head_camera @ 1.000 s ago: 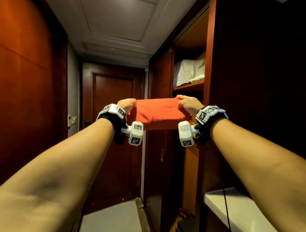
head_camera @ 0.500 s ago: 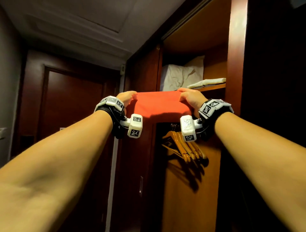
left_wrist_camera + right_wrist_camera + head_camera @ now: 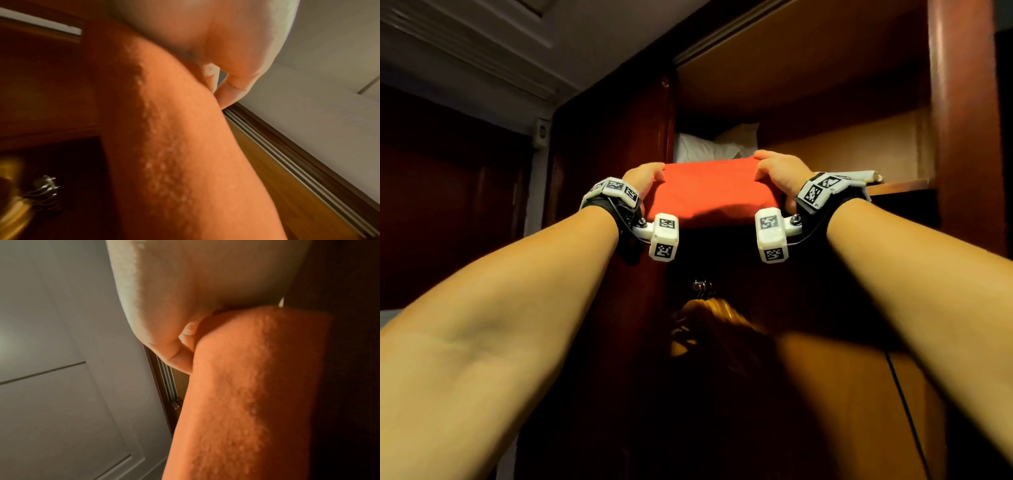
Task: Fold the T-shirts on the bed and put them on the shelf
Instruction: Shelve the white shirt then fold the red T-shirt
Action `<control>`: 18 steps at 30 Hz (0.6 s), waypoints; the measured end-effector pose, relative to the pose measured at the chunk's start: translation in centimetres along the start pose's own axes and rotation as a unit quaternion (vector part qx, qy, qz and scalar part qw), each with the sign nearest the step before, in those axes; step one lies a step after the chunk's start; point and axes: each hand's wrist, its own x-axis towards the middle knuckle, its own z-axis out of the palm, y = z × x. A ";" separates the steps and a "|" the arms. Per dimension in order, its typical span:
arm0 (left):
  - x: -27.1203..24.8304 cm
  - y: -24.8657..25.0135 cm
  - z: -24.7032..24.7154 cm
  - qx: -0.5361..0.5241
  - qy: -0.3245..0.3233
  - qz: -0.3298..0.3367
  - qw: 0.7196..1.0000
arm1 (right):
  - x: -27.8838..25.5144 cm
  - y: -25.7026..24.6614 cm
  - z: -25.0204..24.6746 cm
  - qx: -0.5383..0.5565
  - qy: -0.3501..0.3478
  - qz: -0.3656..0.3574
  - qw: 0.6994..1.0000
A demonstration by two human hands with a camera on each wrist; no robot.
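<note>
Since a second ago the folded red T-shirt (image 3: pixel 709 192) has risen to the wardrobe shelf (image 3: pixel 900 187) at 12 o'clock. The left hand (image 3: pixel 642 180) and right hand (image 3: pixel 774 171) each grip one end; a white pillow (image 3: pixel 709 147) lies behind.

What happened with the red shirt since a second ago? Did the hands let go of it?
No. The folded red T-shirt was carried from the hallway up to the wooden wardrobe shelf, level with the white pillow; the wooden hangers now hang below it. The left hand and right hand keep the same grip on its two ends.
</note>
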 end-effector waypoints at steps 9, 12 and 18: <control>12.2 -1.6 2.2 -0.053 -0.068 0.047 0.995 | 8.3 0.6 0.9 -0.057 0.046 -0.017 0.997; 15.9 -1.6 3.3 -0.048 -0.096 0.067 0.992 | 10.9 0.9 1.0 -0.084 0.074 -0.014 0.994; 21.5 -2.1 5.0 -0.011 -0.171 0.078 0.982 | 14.8 2.8 0.9 -0.092 0.098 0.062 0.989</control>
